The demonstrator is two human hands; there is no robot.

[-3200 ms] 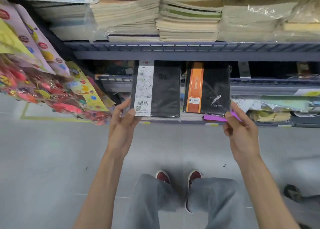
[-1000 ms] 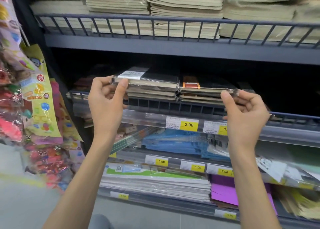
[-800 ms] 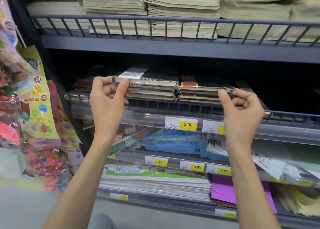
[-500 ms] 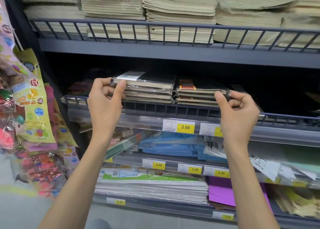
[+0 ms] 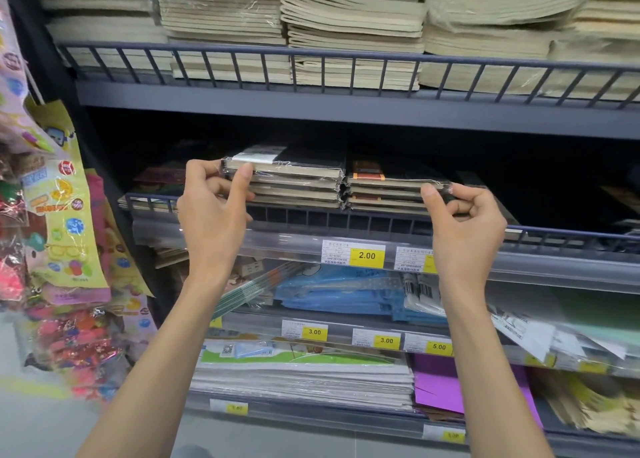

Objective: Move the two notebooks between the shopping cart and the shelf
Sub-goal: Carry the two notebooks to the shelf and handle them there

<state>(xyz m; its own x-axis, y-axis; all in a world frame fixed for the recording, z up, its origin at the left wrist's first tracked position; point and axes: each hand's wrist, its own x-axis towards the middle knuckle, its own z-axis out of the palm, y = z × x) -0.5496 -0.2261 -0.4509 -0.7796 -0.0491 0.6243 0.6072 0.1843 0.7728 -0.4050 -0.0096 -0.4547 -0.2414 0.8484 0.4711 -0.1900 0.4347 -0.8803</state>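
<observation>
I see left hand (image 5: 211,211) pinching white-banded black wrapped notebook (image 5: 287,164) | right hand (image 5: 464,222) pinching orange-banded black wrapped notebook (image 5: 391,177) | yellow tag (image 5: 367,255) reads 2.00

You see two black notebooks (image 5: 294,166) in glossy, crinkled clear plastic wrap on a matt grey metal shelf (image 5: 346,109).

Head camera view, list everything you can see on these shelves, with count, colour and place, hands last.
Wrapped notebooks: two top ones held, black, white band left, orange band right, on middle-shelf stacks.
Paper pads: many, beige, top shelf.
Price tags: several, yellow, shelf rails.
Blue packs: a pile, lower shelf.
Purple paper: bottom shelf, right.
Toy packets: many, multicoloured, hanging left.
Left hand: pinching white-band notebook.
Right hand: pinching orange-band notebook.
</observation>
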